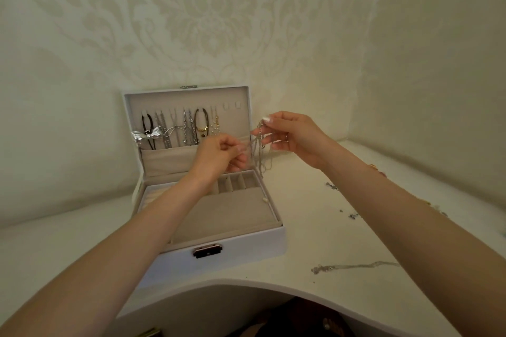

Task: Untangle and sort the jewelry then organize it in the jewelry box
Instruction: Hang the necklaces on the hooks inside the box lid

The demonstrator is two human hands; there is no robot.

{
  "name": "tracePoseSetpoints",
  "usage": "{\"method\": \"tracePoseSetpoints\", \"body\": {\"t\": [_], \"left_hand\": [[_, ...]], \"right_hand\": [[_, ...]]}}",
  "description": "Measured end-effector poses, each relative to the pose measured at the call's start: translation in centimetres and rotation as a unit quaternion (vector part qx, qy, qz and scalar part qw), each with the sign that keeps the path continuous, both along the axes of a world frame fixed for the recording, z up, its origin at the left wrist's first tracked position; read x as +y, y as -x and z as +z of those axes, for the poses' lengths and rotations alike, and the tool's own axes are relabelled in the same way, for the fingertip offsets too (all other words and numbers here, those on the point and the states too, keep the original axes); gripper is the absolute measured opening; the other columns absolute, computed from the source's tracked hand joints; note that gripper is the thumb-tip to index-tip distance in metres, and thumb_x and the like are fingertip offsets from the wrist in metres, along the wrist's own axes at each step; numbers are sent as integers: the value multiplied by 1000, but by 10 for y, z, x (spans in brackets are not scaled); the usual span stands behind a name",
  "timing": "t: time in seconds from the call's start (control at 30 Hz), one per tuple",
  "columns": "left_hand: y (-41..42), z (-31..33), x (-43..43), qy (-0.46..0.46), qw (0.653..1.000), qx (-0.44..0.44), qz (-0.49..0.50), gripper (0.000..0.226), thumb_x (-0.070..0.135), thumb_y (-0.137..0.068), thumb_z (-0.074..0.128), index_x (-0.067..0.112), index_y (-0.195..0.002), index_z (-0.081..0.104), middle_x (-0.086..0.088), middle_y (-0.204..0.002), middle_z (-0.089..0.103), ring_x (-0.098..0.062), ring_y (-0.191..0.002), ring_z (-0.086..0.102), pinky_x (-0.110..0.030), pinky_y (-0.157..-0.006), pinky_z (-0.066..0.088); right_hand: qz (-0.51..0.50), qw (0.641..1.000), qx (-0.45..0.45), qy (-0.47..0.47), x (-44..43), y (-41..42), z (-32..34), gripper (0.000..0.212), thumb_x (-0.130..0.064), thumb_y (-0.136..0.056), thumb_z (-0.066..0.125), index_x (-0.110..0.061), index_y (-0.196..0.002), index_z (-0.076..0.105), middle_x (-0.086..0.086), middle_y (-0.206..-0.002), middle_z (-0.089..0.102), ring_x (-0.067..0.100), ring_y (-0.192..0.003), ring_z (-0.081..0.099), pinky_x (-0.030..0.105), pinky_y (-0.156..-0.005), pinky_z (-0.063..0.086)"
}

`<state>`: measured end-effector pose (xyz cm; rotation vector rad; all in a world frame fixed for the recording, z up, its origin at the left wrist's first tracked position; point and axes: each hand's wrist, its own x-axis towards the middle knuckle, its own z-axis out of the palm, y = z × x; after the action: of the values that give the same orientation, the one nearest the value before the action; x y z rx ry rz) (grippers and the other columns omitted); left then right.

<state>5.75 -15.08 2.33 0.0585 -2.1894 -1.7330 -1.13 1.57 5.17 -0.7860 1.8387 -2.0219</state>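
I have the right hand (290,136) pinching the top of a tangled bunch of silver chains (259,156) and the left hand (222,154) pinching one strand, both above the open white jewelry box (247,249), another silver chain (356,266) lying on the white table (315,200) to its right.

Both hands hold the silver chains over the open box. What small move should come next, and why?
Probably the left hand should draw its pinched strand gently sideways out of the chains while the right hand holds their top: they hang in one bunch, and two hooks in the lid are free.
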Motion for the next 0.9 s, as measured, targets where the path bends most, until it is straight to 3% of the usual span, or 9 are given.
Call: {"method": "tracePoseSetpoints", "body": {"t": [0.13, 0.23, 0.43, 0.53, 0.7, 0.9], "left_hand": [[2, 0, -18, -10, 996, 40, 84, 19, 3, -93, 52, 12, -77, 57, -5, -67, 60, -3, -47, 58, -14, -47, 48], [2, 1, -28, -12, 988, 85, 131, 15, 9, -94, 53, 15, -80, 55, 0, -71, 58, -7, -59, 56, -12, -51, 46], [0, 5, -34, -11, 988, 99, 119, 10, 12, -93, 55, 13, -83, 56, 0, -77, 62, -3, -65, 61, -16, -59, 47], [-3, 6, -32, 11, 991, 91, 102, 8, 12, -93, 54, 12, -85, 54, 2, -78, 66, 1, -61, 60, -18, -59, 45], [-4, 7, -27, 35, 991, 97, 80, 9, 13, -92, 55, 11, -84, 54, 6, -74, 66, 4, -57, 56, -12, -55, 41], [-4, 8, -29, 47, 990, 103, 81, 10, 15, -92, 57, 14, -82, 56, 6, -73, 63, 10, -58, 55, -7, -55, 40]], "right_hand": [[10, 1000, 2, 14, -14, -1, 4, 7, -18, -92, 60, -12, -95, 59, 6, -93, 74, 12, -71, 66, 19, -61, 52], [11, 1000, 10, 1, -22, -2, 3, 7, -19, -92, 60, -12, -94, 59, 7, -94, 74, 13, -73, 66, 20, -62, 52], [-29, 982, 80, -166, -36, -5, -12, 20, -29, -87, 66, -13, -75, 67, 3, -73, 68, 10, -65, 60, 22, -62, 50], [-39, 962, 117, -242, -42, -6, -18, 15, -28, -85, 70, -13, -83, 66, -2, -78, 68, 8, -70, 60, 19, -63, 49], [-6, 970, 121, -209, -52, -13, -16, 9, -20, -82, 73, -19, -84, 64, -6, -78, 68, 6, -67, 60, 16, -58, 46], [11, 979, 112, -168, -57, -13, -18, 10, -9, -84, 70, -12, -77, 63, 1, -69, 67, 0, -56, 60, 10, -53, 44]]}}
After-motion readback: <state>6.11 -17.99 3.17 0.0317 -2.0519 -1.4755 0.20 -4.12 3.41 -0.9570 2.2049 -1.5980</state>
